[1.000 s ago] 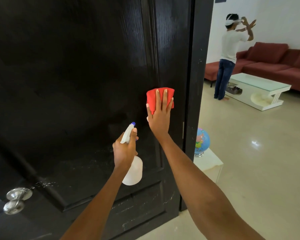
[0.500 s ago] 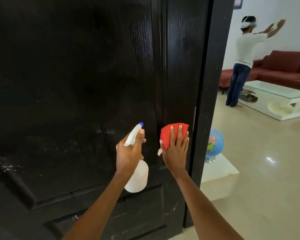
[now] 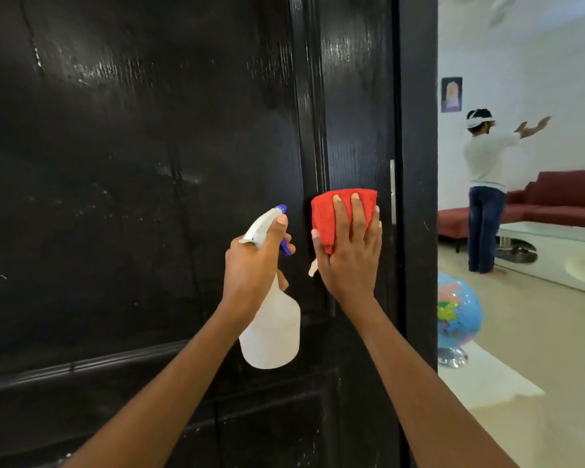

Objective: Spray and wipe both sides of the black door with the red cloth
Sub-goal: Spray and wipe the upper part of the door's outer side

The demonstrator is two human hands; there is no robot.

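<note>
Up close, a black door (image 3: 149,197) fills most of the view, and a folded red cloth (image 3: 331,214) is pressed flat against its right-hand upright by the right hand (image 3: 350,255). The fingers are held straight and close together over the cloth, probably so that the push is spread evenly for wiping. Just beside it, a white spray bottle (image 3: 271,329) is gripped round the neck by the left hand (image 3: 254,265), fingers curled and the thumb laid along its head. Its blue nozzle (image 3: 281,208) is aimed at the door, seemingly kept ready for another spray. The door's glossy surface is marked with pale streaks and specks, and light is reflected near the top. A metal plate (image 3: 392,192) is set in the door's edge, close to the cloth. Past the door, a tiled room is seen, with a globe (image 3: 458,315) on a low white stand, a red sofa (image 3: 561,197), a white coffee table (image 3: 554,261), and another person (image 3: 485,184) standing with arms raised.
</note>
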